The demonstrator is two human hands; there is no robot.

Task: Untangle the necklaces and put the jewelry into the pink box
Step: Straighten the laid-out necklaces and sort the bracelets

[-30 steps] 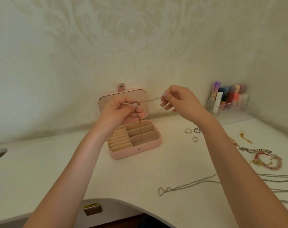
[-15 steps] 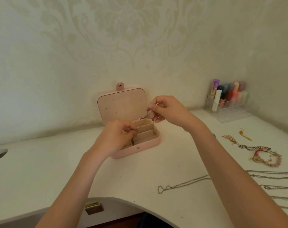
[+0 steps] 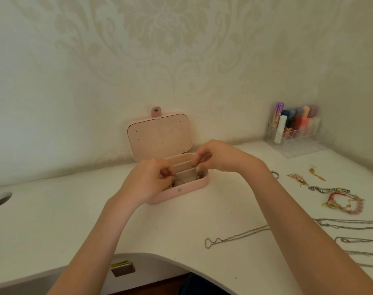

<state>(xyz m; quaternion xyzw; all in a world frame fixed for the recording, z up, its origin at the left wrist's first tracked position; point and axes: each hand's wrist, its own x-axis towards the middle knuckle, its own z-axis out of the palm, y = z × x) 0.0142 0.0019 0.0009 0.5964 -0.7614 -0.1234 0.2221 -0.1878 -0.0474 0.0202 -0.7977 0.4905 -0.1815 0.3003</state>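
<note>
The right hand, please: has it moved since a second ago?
Yes. The right hand has come down from above the pink box lid's top edge to the open tray, fingers dipping inside.

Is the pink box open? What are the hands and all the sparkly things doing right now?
pink box: open, lid upright.
left hand: fingers curled, in box.
right hand: fingers curled, in box.
thin necklace: partly in box.
silver chain: flat on desk.
beaded bracelet: on desk.
gold earring: on desk.
</note>
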